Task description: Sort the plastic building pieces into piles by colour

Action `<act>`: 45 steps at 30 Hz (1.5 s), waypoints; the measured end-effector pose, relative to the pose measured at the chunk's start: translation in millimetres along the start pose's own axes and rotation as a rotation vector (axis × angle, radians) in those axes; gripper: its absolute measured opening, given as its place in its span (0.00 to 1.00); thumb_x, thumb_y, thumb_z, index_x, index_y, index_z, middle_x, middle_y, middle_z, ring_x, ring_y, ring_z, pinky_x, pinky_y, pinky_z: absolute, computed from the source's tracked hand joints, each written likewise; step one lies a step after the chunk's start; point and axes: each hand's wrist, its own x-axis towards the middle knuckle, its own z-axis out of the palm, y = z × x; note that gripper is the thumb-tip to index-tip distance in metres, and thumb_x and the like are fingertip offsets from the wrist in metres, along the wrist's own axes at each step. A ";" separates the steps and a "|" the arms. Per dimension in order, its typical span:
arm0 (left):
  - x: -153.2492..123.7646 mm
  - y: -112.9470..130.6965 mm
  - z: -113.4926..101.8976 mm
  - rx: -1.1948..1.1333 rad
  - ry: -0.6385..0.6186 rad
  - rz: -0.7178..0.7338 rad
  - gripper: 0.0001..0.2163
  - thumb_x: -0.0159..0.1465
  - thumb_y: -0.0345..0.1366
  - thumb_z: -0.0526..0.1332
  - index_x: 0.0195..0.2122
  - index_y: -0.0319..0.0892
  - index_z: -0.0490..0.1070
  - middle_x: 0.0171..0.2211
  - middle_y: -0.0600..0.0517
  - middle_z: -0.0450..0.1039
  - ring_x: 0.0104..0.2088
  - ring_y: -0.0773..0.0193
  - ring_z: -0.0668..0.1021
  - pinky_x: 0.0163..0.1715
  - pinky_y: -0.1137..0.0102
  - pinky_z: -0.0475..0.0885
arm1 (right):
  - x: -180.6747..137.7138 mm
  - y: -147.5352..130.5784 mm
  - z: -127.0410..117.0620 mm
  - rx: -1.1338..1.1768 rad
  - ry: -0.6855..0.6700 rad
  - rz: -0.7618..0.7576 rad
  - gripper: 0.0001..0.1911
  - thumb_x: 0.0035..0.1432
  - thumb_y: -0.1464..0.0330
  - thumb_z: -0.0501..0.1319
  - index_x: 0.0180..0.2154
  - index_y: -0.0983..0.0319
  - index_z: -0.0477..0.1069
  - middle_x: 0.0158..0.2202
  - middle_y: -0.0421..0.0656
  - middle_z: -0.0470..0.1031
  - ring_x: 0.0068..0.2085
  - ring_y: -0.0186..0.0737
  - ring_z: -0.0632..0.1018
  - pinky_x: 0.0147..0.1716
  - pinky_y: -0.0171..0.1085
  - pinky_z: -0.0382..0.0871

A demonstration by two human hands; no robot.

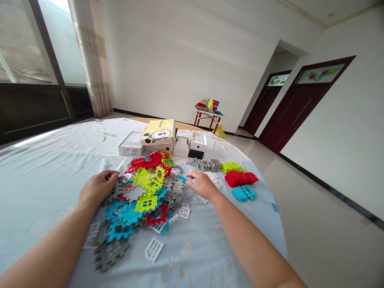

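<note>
A heap of interlocking plastic building pieces (130, 214) in red, lime, blue and grey, mixed with white window frames, lies on the cloth between my hands. At the heap's left edge, my left hand (100, 186) is closed with curled fingers; whatever they may grip is hidden. Beyond the heap's right side, my right hand (201, 185) pinches a small blue building piece (182, 179) at thumb and fingertip. Loose white window frames (154, 249) lie nearer to me.
Sorted groups stand to the right: grey pieces (207, 164), lime pieces (232, 167), red pieces (241, 178) and blue pieces (243, 193). Behind the heap are a yellow cartoon box (159, 132) and white boxes (131, 143). The round table's edge (277, 218) curves along the right.
</note>
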 end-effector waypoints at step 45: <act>-2.7 4.9 -3.0 0.027 0.015 0.019 0.22 0.56 0.50 0.49 0.43 0.44 0.72 0.36 0.46 0.74 0.33 0.58 0.72 0.27 0.71 0.63 | -46.2 -29.1 -3.2 0.024 -0.376 -0.009 0.18 0.39 0.62 0.68 0.35 0.62 0.72 0.32 0.41 0.71 0.33 0.35 0.71 0.33 0.33 0.64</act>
